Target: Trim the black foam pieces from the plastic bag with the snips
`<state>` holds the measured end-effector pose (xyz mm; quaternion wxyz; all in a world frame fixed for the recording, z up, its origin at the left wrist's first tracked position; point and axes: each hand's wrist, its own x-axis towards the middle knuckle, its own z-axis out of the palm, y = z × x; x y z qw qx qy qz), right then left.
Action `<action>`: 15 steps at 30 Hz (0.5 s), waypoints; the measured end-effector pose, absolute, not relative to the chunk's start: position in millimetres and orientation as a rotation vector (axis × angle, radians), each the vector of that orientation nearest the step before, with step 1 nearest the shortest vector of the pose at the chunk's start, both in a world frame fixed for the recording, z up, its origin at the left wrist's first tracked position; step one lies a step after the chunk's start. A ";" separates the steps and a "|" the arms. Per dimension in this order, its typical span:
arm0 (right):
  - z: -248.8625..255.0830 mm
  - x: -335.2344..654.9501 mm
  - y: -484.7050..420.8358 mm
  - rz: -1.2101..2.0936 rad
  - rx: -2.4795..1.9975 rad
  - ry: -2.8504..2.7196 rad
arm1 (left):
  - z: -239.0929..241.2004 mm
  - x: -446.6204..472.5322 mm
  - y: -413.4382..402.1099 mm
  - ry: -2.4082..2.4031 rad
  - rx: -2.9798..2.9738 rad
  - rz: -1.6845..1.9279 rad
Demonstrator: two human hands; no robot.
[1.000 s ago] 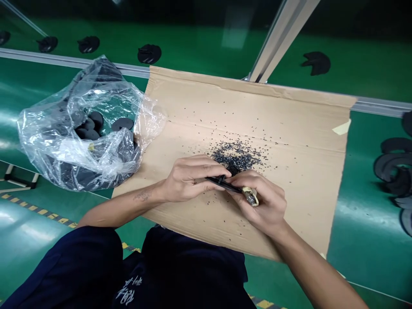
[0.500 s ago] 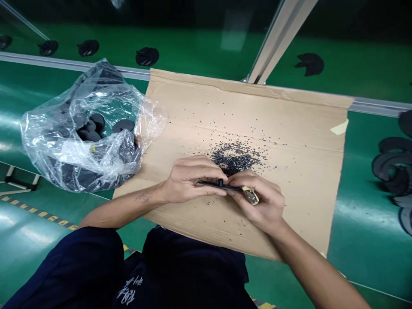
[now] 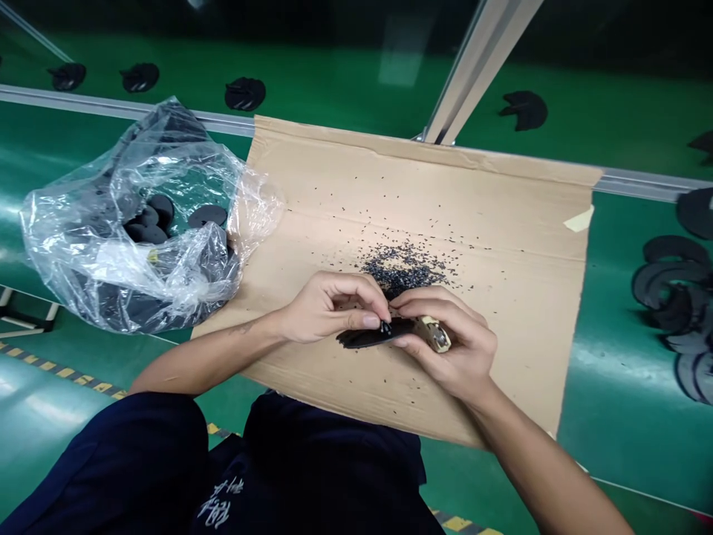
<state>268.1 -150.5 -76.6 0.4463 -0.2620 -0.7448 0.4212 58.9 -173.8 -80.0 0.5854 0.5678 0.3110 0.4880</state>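
Observation:
My left hand (image 3: 328, 308) pinches a flat black rubber-like part (image 3: 365, 338) by its edge, thumb and fingers closed on it. My right hand (image 3: 454, 342) is closed round a small knife with a yellowish handle (image 3: 431, 332), its tip at the black part. Both hands hover just above a brown cardboard sheet (image 3: 501, 223). A heap of small black shavings (image 3: 404, 269) lies on the cardboard right behind my fingers.
A clear plastic bag (image 3: 134, 223) of black round parts lies to the left, overlapping the cardboard's edge. More black parts (image 3: 671, 297) lie on the green surface at the right and several on the far belt. An aluminium rail (image 3: 479, 59) slants up behind.
The black part has turned in my left hand from edge-on to showing its flat face. My fingers have shifted slightly; the knife stays at its edge.

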 end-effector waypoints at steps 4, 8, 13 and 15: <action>-76.8 269.5 -150.4 1.039 -0.567 -1.887 | -76.0 59.1 -175.7 0.739 1.463 1.087; -76.3 271.6 -148.9 1.082 -0.491 -1.940 | -69.0 55.9 -175.8 0.697 1.692 1.035; -75.1 272.3 -148.0 1.153 -0.482 -1.959 | -66.4 52.0 -175.9 0.643 1.723 0.910; -75.0 270.8 -148.7 1.166 -0.500 -1.938 | -68.3 52.3 -176.2 0.626 1.610 0.861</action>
